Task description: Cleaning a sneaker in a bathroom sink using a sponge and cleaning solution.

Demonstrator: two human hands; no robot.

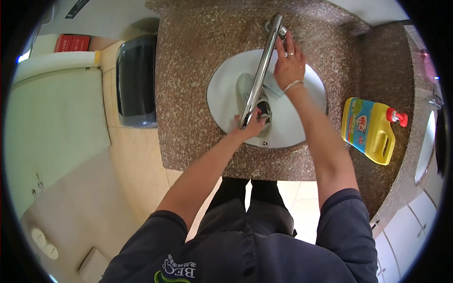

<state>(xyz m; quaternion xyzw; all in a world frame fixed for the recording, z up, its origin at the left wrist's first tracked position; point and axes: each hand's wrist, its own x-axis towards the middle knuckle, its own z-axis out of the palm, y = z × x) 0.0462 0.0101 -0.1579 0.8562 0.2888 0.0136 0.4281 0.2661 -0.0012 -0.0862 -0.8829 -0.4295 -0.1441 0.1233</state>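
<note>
A pale grey-green shoe (pixel 245 87) with a dark inside lies in the white oval sink (pixel 219 96), partly hidden under the long chrome faucet (pixel 262 70). My left hand (pixel 251 126) is closed on the shoe's near end, its fingers partly covered by the spout. Higher up, my right hand (pixel 289 66) stretches its fingers toward the faucet's lever (pixel 282 32), fingertips at or very near it. It wears a ring and a bracelet. Between that hand and the shoe shows a flat pale blue-grey piece (pixel 272 85) whose kind I cannot make out.
Right of the sink, a yellow jug (pixel 369 129) with a red cap and blue label lies on the speckled brown stone counter (pixel 188 94). A dark bin (pixel 136 82) stands on the floor beyond the counter's left edge. A raised stone wall bounds the right side.
</note>
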